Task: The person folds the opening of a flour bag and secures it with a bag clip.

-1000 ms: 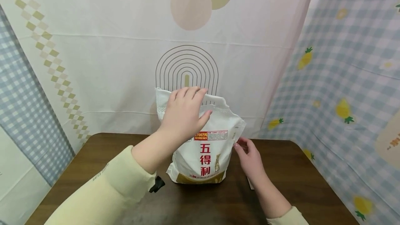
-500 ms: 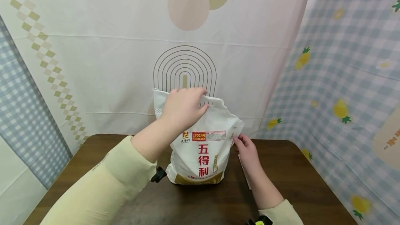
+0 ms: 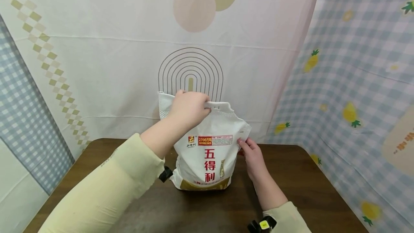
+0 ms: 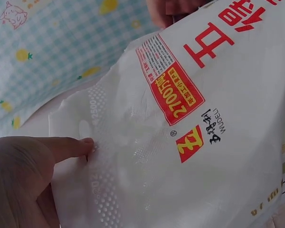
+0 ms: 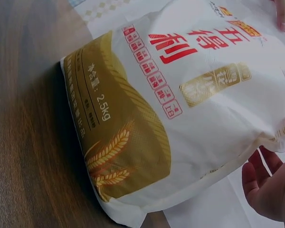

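Observation:
A white flour bag (image 3: 197, 161) with red lettering and a gold base stands upright on the brown table (image 3: 155, 208). In the right wrist view, "2.5kg" and wheat ears are printed on its gold band (image 5: 128, 133). My left hand (image 3: 191, 109) grips the top edge; the left wrist view shows its thumb (image 4: 73, 148) on the front face by the handle hole, other fingers mostly hidden behind. At the bag's right side, my right hand (image 3: 255, 157) pinches the upper edge, thumb in front and fingers (image 5: 263, 171) behind.
A white patterned cloth (image 3: 113, 64) hangs right behind the table. Blue checked cloths with pineapples (image 3: 365, 82) close off the right side, and another checked cloth (image 3: 29, 118) hangs at left. Black straps (image 3: 262, 224) sit at the wrists.
The left hand's fingers have curled down over the bag's top edge. The right hand has shifted slightly left, its thumb coming onto the bag's front. The bag stays in place.

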{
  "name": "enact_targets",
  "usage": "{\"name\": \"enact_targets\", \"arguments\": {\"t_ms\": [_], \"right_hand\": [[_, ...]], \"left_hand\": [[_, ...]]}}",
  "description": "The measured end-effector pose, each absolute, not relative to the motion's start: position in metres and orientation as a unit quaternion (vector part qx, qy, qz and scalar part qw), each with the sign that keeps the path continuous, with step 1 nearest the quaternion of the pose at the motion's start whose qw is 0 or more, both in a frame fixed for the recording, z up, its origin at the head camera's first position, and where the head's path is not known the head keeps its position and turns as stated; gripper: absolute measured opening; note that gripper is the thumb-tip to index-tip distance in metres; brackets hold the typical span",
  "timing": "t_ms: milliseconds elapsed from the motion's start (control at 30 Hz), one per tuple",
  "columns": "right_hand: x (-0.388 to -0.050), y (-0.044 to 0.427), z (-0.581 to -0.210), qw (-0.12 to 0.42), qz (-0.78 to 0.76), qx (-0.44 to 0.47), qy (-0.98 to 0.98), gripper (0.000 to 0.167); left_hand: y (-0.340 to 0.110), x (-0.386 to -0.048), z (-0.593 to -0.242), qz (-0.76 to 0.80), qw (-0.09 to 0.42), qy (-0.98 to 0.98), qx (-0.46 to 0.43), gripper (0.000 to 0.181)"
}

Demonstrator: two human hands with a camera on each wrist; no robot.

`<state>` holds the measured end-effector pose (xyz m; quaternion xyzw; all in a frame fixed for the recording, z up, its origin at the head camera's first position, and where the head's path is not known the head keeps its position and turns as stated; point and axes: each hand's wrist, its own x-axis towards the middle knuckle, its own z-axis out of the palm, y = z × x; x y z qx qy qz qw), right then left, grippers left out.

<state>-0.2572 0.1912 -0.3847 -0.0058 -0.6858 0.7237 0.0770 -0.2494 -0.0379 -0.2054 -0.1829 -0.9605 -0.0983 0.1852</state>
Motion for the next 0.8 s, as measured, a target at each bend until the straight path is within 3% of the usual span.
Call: {"name": "enact_targets", "arguments": {"t_ms": [233, 800], "right_hand": [[-0.260, 0.193, -0.390, 0.089, 0.726, 0.009, -0.681, 0.040], [-0.261, 0.198, -0.401, 0.114, 0.692, 0.030, -0.712, 0.035]], "left_hand": [[-0.038, -0.251, -0.205, -0.090, 0.167, -0.963, -0.190, 0.013], [-0.040, -0.246, -0.207, -0.078, 0.187, -0.961, -0.191, 0.014]]}}
